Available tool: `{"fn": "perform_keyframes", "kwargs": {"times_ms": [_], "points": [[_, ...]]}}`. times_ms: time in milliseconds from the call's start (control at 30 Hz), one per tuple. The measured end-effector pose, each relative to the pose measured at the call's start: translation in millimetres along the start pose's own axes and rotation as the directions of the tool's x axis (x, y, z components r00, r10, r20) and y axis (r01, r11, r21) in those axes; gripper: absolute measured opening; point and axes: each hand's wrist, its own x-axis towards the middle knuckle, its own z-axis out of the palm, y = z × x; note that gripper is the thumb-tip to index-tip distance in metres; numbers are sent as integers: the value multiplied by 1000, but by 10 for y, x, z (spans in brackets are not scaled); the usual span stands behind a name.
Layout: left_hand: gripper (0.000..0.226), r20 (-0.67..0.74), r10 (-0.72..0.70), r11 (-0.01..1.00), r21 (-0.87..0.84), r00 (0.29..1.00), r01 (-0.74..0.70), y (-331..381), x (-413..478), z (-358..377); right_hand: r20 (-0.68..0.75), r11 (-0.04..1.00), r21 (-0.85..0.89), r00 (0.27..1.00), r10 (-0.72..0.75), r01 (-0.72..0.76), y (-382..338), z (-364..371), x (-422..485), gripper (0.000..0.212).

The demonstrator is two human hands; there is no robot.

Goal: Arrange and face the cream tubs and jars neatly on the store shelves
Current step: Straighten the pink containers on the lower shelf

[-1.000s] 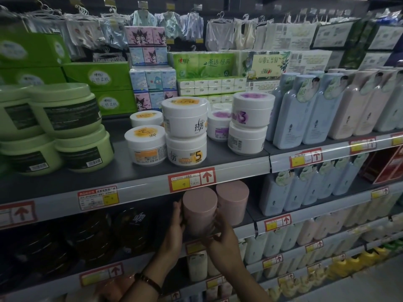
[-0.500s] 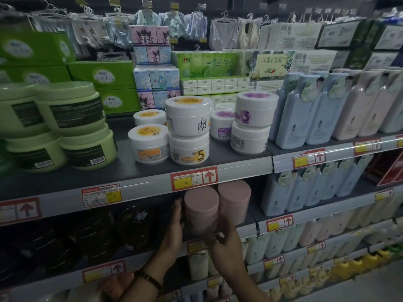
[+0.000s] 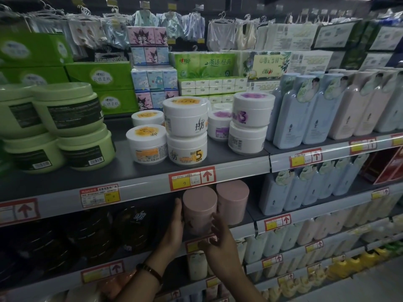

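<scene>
Both hands on one pink jar, second shelf down.

Left hand (image 3: 175,223) lay flat against the left wall of the pink jar (image 3: 199,211), fingers straight and pointing up, not curled that I could see. Right hand (image 3: 220,238) was spread loose, fingertips touching the jar's lower right front, thumb low near the shelf rail; it gripped nothing. The jar stood upright at the front of the lower shelf (image 3: 249,214), under a red price tag (image 3: 192,178), with a second jar (image 3: 232,201) just beside it on the right and set slightly further back. A dark band (image 3: 150,270) was on the left wrist. On the top shelf (image 3: 122,162), white tubs (image 3: 187,120) stood in stacks of two and singly, green tubs (image 3: 67,110) to their left, bottles (image 3: 305,110) to their right.
</scene>
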Motion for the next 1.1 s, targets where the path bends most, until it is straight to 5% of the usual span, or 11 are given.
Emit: {"fn": "perform_keyframes", "kwargs": {"times_ms": [600, 900, 1100], "points": [[31, -6, 27, 998, -55, 1000, -27, -83, -148, 58, 31, 996, 16, 996, -86, 86, -237, -220, 31, 72], [68, 5, 48, 998, -30, 999, -47, -178, -146, 47, 47, 994, 33, 994, -102, 101, -281, -237, 39, 72], [45, -54, 95, 994, -43, 994, -97, -197, -150, 74, 36, 994, 46, 994, -102, 100, -290, -231, 63, 70]]}}
